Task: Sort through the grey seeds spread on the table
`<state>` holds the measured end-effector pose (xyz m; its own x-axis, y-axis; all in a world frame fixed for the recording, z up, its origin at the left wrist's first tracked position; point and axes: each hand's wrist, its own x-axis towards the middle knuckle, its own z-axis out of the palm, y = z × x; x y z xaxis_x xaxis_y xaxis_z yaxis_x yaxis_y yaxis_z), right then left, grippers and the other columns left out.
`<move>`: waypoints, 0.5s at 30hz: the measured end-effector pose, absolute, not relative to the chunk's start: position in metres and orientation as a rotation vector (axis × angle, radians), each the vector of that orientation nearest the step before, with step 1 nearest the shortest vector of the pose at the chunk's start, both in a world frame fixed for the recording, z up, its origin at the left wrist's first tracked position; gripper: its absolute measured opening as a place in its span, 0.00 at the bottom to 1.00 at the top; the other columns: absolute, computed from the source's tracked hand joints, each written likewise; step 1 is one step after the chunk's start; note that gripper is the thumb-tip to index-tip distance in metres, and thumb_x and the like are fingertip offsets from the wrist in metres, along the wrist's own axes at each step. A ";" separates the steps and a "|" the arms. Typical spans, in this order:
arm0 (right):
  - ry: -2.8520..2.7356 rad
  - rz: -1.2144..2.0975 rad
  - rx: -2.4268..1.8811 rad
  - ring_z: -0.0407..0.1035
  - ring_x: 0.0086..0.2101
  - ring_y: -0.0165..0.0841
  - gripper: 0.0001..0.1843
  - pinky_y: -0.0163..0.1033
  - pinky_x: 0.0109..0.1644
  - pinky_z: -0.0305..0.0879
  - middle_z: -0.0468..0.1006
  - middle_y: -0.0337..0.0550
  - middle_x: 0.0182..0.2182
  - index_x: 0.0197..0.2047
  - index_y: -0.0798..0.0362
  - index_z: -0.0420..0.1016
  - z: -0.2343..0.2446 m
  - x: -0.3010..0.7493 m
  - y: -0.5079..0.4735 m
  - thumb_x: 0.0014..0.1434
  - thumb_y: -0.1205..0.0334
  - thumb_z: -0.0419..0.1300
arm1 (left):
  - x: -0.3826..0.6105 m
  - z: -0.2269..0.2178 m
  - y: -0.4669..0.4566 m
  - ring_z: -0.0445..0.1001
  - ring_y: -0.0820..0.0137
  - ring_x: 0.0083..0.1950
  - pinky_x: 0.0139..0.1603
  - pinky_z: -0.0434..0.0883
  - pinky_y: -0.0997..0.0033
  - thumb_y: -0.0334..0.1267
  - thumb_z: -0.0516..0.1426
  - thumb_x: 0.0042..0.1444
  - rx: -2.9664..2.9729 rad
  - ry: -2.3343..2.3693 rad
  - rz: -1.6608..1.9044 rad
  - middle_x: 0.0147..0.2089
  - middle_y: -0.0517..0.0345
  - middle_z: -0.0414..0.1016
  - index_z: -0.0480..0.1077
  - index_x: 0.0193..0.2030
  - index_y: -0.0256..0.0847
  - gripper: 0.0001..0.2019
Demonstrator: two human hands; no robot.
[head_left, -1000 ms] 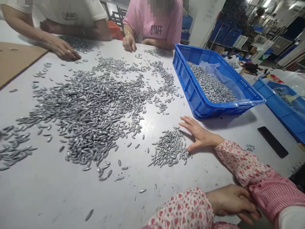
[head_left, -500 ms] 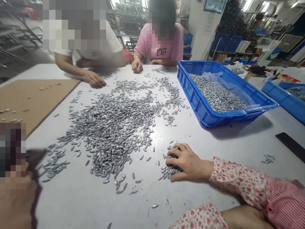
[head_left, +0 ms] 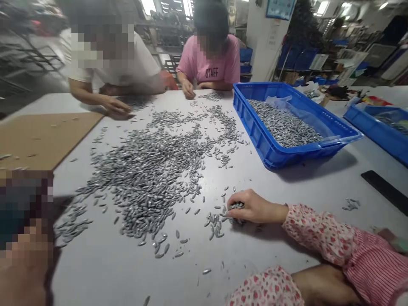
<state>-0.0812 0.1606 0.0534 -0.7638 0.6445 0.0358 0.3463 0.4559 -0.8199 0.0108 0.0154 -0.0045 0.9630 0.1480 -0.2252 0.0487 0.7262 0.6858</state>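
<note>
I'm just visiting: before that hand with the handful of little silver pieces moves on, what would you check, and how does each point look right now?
1. Right hand closed on metal pieces: ok.
2. No pieces left behind: not ok, loose pieces lie beside the fingers.
3. Blue crate has room: ok, partly filled.
4. Table between hand and crate bare: ok.
5. Left hand free: cannot tell, mostly out of view.
6. Co-worker's hand far off: ok.

desk (head_left: 287,187): 1 | blue crates (head_left: 270,153): 2 | cardboard sheet (head_left: 41,140): 1 | black flat slab (head_left: 385,191): 1 | co-workers opposite (head_left: 208,63): 2 | small grey metal pieces (head_left: 149,170): too many to count
</note>
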 end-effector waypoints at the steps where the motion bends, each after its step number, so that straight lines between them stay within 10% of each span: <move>1: -2.236 1.369 -0.876 0.67 0.30 0.29 0.12 0.34 0.37 0.61 0.75 0.39 0.29 0.38 0.57 0.75 0.060 -0.078 0.164 0.62 0.55 0.64 | 0.012 -0.008 0.012 0.74 0.67 0.38 0.66 0.62 0.41 0.49 0.67 0.48 0.692 0.270 0.084 0.39 0.54 0.74 0.76 0.48 0.36 0.24; 7: -1.541 1.821 -0.976 0.47 0.17 0.21 0.21 0.29 0.17 0.41 0.61 0.29 0.19 0.33 0.54 0.68 0.106 -0.049 0.201 0.55 0.45 0.68 | 0.015 -0.034 -0.001 0.73 0.72 0.33 0.37 0.73 0.71 0.36 0.65 0.35 0.516 0.260 0.155 0.34 0.51 0.73 0.76 0.41 0.31 0.22; 15: -1.226 1.212 -1.180 0.53 0.18 0.19 0.16 0.25 0.18 0.52 0.65 0.31 0.26 0.38 0.53 0.66 0.177 0.002 0.348 0.68 0.48 0.58 | -0.003 -0.014 0.014 0.73 0.73 0.30 0.37 0.74 0.71 0.36 0.63 0.34 0.579 0.253 0.104 0.32 0.50 0.72 0.71 0.36 0.32 0.18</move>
<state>0.0020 0.3484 0.1770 -0.0179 0.9996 0.0202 -0.0087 0.0200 -0.9998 -0.0027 0.0141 -0.0140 0.9640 0.1678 -0.2065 -0.0266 0.8329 0.5527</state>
